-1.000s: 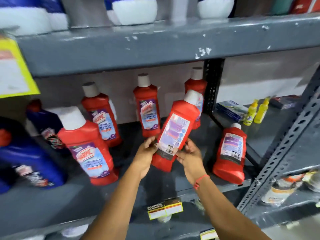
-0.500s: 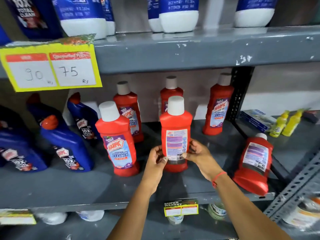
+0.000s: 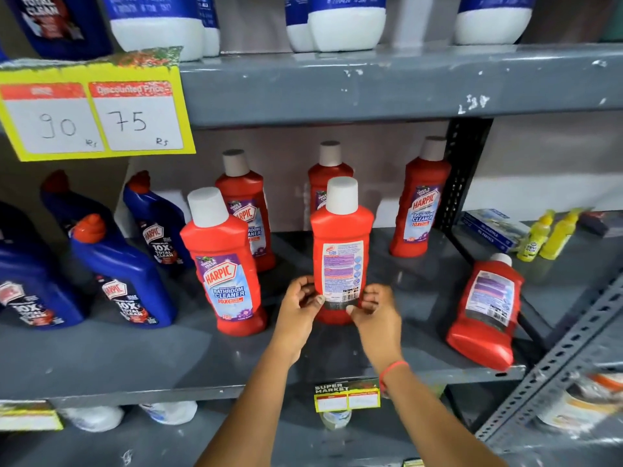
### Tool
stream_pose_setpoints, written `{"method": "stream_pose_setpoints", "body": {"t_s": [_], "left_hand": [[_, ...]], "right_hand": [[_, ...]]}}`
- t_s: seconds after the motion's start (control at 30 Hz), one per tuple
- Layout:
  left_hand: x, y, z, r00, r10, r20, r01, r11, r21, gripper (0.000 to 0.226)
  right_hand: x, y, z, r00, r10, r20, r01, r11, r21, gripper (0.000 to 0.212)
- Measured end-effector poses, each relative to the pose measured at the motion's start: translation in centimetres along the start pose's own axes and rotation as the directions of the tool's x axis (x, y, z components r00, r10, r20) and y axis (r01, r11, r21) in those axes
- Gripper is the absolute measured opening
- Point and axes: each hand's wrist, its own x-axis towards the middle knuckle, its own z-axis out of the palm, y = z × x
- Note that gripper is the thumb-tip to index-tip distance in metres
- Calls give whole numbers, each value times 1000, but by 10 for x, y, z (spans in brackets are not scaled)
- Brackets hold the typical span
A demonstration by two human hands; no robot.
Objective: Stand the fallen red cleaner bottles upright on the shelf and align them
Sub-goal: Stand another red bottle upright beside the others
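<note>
Both hands, left hand (image 3: pixel 301 302) and right hand (image 3: pixel 372 306), gripped the upright red bottle (image 3: pixel 340 247) low, mid-shelf (image 3: pixel 135 358) near the front edge. Rigid, probably heavy, slick plastic. 1 fallen bottle (image 3: pixel 485 311) leaned at the right end.

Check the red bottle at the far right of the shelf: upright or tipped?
Tipped. The far-right red bottle leans back with its cap away from the camera and its back label facing up, near the shelf edge.

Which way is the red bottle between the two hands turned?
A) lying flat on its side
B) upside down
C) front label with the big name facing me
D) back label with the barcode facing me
D: the held red bottle stands upright between both hands, with small print and a barcode facing the camera.
</note>
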Motion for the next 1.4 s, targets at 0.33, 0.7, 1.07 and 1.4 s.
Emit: {"method": "stream_pose_setpoints", "body": {"t_s": [0.33,0.7,1.07,1.4], "left_hand": [[-12,-1,-6,1000,27,-4,-27,1000,-3,20],[14,5,-17,979,-133,156,105,979,173,43],[15,-8,-18,982,-130,139,66,918,391,35],[-4,1,-16,996,5,-86,24,941,337,25]], "right_hand": [[-6,-5,32,989,32,143,-24,998,-55,89],[32,-7,-4,894,123,430,-166,984,65,48],[44,-7,-14,823,202,530,-240,971,3,50],[32,-10,-18,882,245,402,-275,961,16,38]]}}
